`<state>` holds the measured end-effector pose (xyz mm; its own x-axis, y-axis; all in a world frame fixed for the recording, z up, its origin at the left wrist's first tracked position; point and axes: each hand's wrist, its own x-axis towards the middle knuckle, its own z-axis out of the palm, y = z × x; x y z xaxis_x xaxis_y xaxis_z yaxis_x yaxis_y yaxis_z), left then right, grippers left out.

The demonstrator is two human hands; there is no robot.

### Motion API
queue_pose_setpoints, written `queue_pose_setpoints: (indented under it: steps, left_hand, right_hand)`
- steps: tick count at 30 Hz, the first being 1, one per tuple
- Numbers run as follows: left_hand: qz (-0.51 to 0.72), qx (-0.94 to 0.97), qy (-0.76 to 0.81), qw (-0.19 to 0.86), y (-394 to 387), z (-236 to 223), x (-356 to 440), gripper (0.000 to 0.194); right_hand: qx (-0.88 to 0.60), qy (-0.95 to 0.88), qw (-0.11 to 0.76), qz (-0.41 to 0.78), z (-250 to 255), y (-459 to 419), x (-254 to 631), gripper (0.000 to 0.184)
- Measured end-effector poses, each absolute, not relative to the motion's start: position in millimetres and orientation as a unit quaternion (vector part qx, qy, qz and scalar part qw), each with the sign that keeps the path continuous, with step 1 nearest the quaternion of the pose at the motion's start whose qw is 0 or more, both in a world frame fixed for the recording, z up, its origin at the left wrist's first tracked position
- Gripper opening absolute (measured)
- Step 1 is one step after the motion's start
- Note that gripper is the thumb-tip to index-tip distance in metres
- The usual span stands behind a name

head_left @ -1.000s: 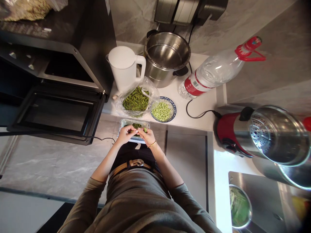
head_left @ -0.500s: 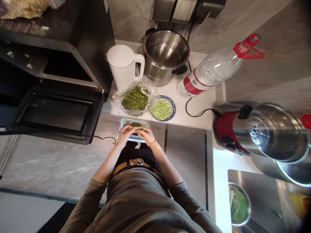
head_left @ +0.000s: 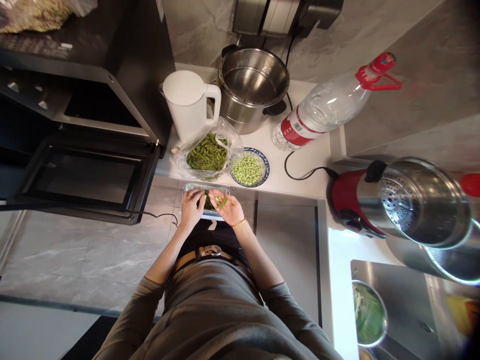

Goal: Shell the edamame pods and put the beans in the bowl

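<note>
My right hand (head_left: 229, 210) is turned palm up, with a green edamame pod (head_left: 223, 202) and some pale shelled beans (head_left: 217, 198) held in its curved fingers. Beside it, my left hand (head_left: 192, 206) reaches over the bin, its thumb and fingers slightly apart and nothing visible between them. Below both hands sits a small lined bin (head_left: 187, 187) containing dark green pods. On the counter ahead, a clear plastic bag (head_left: 183, 162) is full of whole edamame pods (head_left: 208, 152). Shelled beans cover much of a blue-rimmed plate (head_left: 266, 167) to its right.
Behind the bag stand a white pitcher (head_left: 187, 107) and a steel pot (head_left: 243, 112). A large water bottle (head_left: 322, 112) and a red appliance (head_left: 348, 200) are on the right. At left, the oven door (head_left: 90, 172) hangs down. A bowl of greens (head_left: 369, 315) sits in the sink.
My hands were pinched together over the bin and have now parted. The right hand has turned palm up, showing the pod and beans; the left has moved slightly away.
</note>
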<state>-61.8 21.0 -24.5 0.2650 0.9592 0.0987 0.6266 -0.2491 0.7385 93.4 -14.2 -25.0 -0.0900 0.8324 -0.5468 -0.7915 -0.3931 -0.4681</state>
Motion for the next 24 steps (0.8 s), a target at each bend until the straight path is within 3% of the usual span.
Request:
queue_pose_setpoints:
  steps: [6,10,16,20,24]
  left_hand:
    - [0.185,0.839,0.455,0.235,2.4,-7.2,-39.7,0.021]
    - [0.17,0.85,0.45,0.215,7.3,-8.8,-40.8,0.026]
    - [0.157,0.864,0.417,0.236,14.5,-9.1,-51.4,0.022]
    - [0.152,0.854,0.425,0.258,8.2,-12.8,-48.8,0.025]
    - [0.2,0.793,0.46,0.346,2.2,-14.7,-44.7,0.03]
  right_hand:
    - [-0.425,-0.042,0.571,0.701,-26.1,-10.1,84.6,0.028]
    - [-0.522,-0.096,0.567,0.63,-34.6,-11.4,77.6,0.027]
    - [-0.607,-0.216,0.486,0.591,-42.3,-14.3,78.3,0.053]
    - [-0.632,-0.251,0.436,0.589,-34.4,-13.4,77.7,0.053]
    - [-0.644,-0.345,0.451,0.512,-24.1,-14.5,74.6,0.042]
